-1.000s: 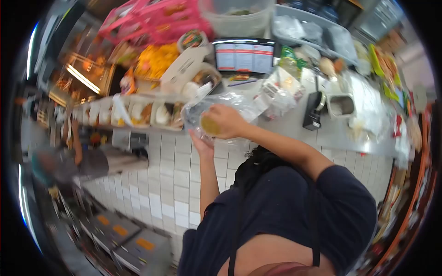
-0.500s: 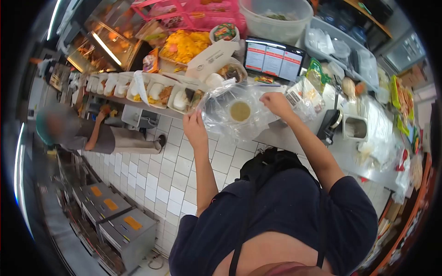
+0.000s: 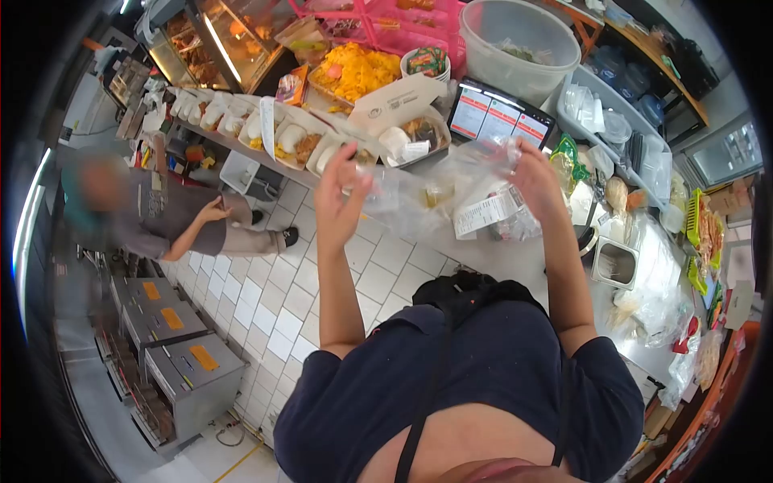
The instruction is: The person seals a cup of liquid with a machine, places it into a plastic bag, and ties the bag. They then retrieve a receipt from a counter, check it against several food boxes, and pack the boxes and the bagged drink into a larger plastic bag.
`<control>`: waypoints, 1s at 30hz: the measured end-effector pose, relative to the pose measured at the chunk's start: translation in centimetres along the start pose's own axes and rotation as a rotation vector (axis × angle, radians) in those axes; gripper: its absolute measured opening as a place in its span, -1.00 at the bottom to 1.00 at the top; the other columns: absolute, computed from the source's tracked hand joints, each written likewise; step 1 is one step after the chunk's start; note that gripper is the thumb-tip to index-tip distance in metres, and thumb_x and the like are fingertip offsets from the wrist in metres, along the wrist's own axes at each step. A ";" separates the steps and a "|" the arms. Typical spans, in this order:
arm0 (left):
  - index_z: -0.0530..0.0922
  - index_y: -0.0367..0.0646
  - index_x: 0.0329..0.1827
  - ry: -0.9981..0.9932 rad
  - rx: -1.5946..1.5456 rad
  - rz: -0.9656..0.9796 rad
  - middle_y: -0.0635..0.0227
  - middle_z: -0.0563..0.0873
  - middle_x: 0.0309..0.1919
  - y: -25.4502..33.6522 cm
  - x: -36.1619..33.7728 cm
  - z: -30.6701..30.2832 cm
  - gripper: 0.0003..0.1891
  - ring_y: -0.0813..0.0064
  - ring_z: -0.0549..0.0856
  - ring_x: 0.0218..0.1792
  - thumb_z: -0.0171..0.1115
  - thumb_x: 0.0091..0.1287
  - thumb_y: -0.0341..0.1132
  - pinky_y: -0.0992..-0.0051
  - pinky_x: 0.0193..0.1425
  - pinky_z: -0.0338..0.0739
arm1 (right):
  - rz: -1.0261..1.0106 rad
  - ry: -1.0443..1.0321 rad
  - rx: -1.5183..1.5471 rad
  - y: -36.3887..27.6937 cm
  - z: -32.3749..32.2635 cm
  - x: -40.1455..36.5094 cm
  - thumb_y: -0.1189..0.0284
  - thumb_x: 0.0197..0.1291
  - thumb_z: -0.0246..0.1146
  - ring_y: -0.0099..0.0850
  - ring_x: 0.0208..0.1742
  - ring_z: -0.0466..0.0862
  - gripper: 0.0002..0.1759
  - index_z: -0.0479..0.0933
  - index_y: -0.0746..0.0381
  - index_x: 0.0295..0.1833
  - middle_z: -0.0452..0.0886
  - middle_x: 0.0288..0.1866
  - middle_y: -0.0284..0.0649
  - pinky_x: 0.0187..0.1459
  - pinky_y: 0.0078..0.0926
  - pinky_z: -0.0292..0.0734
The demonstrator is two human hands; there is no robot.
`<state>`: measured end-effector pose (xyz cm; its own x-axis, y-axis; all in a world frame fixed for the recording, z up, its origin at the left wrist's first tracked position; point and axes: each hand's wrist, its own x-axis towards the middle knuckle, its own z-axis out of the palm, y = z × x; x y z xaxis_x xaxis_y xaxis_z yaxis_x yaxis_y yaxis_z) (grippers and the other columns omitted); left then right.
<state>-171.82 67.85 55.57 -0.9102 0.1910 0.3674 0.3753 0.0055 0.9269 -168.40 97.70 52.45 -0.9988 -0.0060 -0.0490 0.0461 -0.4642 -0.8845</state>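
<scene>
Both hands have risen and spread apart: my left hand [image 3: 342, 193] at 9 o'clock and right hand [image 3: 535, 179] at 3 each pinch an edge of the clear bag [image 3: 407, 205], stretching it so the sauce cup [image 3: 439, 193] hangs centred above the tabletop [image 3: 515, 259].

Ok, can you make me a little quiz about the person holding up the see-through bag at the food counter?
1. True or false: the left hand and the right hand both grip the clear plastic bag.
2. What stands on the counter just beyond the bag? A) a black tablet screen with red-topped panels B) a blue metal bucket C) a green kettle
3. Fill in: the row of white open food boxes lies toward the person's ____ side.

Key: 1 true; 2 A; 3 left.
</scene>
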 end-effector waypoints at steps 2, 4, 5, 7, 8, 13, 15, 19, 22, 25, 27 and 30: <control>0.13 -0.27 0.32 -0.010 -0.505 0.038 0.29 0.56 -0.23 -3.5 -2.0 -0.8 -0.27 0.49 0.55 -0.15 0.29 0.12 -0.31 0.46 0.03 0.40 | 0.002 -0.015 0.123 0.0 0.4 -0.9 0.41 0.15 0.04 -0.43 -0.02 0.51 -0.74 0.40 0.22 -0.03 0.52 -0.11 -0.30 0.04 -0.33 0.38; 0.06 -0.25 0.35 -0.064 -0.758 0.113 0.24 0.52 -0.09 -8.9 -4.4 -1.7 -0.16 0.43 0.52 -0.05 0.36 0.06 -0.24 0.38 0.05 0.40 | 0.029 -0.037 0.273 0.2 -0.1 -1.5 0.42 0.17 0.01 -0.35 0.00 0.51 -0.70 0.34 0.18 0.04 0.48 -0.08 -0.28 0.04 -0.14 0.40; -0.03 -0.20 0.38 0.118 -0.589 -0.062 0.19 0.42 0.07 -12.0 -5.6 -1.5 -0.08 0.32 0.44 0.08 0.34 0.05 -0.13 0.28 0.14 0.34 | 0.021 -0.027 0.275 0.0 -0.2 -1.6 0.42 0.17 0.01 -0.35 0.00 0.51 -0.70 0.34 0.18 0.04 0.48 -0.08 -0.28 0.04 -0.14 0.40; -0.18 -0.14 0.41 0.012 -0.089 -0.244 0.15 0.21 0.28 -15.7 -7.6 -0.4 0.00 0.21 0.26 0.27 0.30 0.05 -0.02 0.13 0.27 0.22 | 0.025 -0.011 0.243 -0.4 0.0 -1.7 0.37 0.17 0.03 -0.34 0.01 0.50 -0.66 0.30 0.16 0.08 0.47 -0.15 -0.27 0.06 -0.07 0.42; -0.22 -0.14 0.41 -0.263 0.232 -0.250 0.15 0.10 0.33 -16.5 -8.4 1.2 0.01 0.19 0.16 0.33 0.27 0.07 -0.01 0.08 0.30 0.17 | 0.011 0.004 0.246 -0.5 0.0 -1.6 0.37 0.17 0.03 -0.34 0.01 0.50 -0.66 0.30 0.16 0.08 0.47 -0.15 -0.27 0.06 -0.07 0.42; 0.10 -0.18 0.28 -0.287 -0.090 -0.292 0.11 0.25 0.26 -17.5 -0.7 14.6 -0.04 0.16 0.33 0.22 0.43 -0.18 -0.07 0.18 0.22 0.25 | 0.077 -0.099 0.210 -0.4 0.9 -1.4 0.42 0.20 0.05 -0.33 -0.03 0.52 -0.67 0.28 0.13 0.10 0.48 -0.17 -0.27 0.05 -0.09 0.42; 0.23 -0.23 0.23 -0.299 -0.423 -0.504 0.09 0.31 0.23 -18.8 -0.9 16.4 -0.03 0.17 0.33 0.21 0.49 -0.30 -0.07 0.26 0.22 0.24 | 0.059 -0.137 0.221 0.5 1.4 -1.4 0.46 0.18 0.08 -0.35 -0.05 0.53 -0.68 0.30 0.16 0.07 0.49 -0.18 -0.26 0.06 -0.13 0.43; 0.56 -0.10 -0.09 -0.156 0.061 -0.024 0.18 0.64 -0.20 -22.3 0.1 17.1 -0.59 0.23 0.61 -0.18 0.35 -0.07 -0.27 0.32 -0.06 0.46 | -0.050 -0.084 0.143 -0.6 0.3 -2.2 0.48 0.14 0.14 -0.42 -0.05 0.54 -0.65 0.38 0.27 0.06 0.52 -0.17 -0.28 0.08 -0.31 0.42; 0.53 -0.14 -0.10 -0.052 0.752 0.565 0.26 0.61 -0.32 -22.3 -0.5 12.7 -0.66 0.30 0.59 -0.27 0.31 0.07 -0.27 0.31 -0.11 0.44 | -0.382 0.177 -0.762 -1.6 -2.6 -4.7 0.55 0.03 0.23 -0.37 0.05 0.52 -0.46 0.33 0.29 0.19 0.49 0.04 -0.17 0.10 -0.43 0.38; 0.47 -0.15 -0.10 -0.062 0.360 -0.204 0.36 0.55 -0.39 -8.4 -0.3 12.9 -0.70 0.38 0.53 -0.35 0.25 0.19 -0.20 0.38 -0.22 0.41 | -0.247 0.211 -0.283 -2.2 -2.0 -5.6 0.48 0.08 0.18 -0.39 0.06 0.50 -0.49 0.33 0.31 0.19 0.50 0.00 -0.17 0.09 -0.46 0.37; 0.40 -0.13 -0.22 -0.080 0.378 -0.140 0.46 0.45 -0.47 -6.6 -0.6 12.2 -0.73 0.53 0.45 -0.42 0.19 0.25 -0.14 0.51 -0.33 0.34 | -0.034 0.103 -0.249 0.1 -2.6 -5.3 0.20 0.19 0.09 -0.37 0.13 0.44 -0.40 0.20 0.19 0.30 0.40 0.15 -0.10 0.10 -0.39 0.36; 0.20 0.02 -0.61 -0.081 -0.678 -0.065 0.57 0.09 -0.70 -1.5 0.0 12.6 -0.64 0.65 0.10 -0.64 -0.03 0.39 -0.19 0.55 -0.35 0.17 | 0.477 -0.058 0.376 5.0 -1.4 -5.3 -0.02 0.20 0.02 -0.33 0.17 0.41 -0.36 0.21 0.10 0.30 0.32 0.24 -0.14 0.16 -0.29 0.32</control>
<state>-170.19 80.20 53.19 -0.9014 0.2841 0.3266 0.1035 -0.5912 0.7998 -162.82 96.69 47.61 -0.8695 -0.3330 -0.3648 0.4895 -0.6793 -0.5467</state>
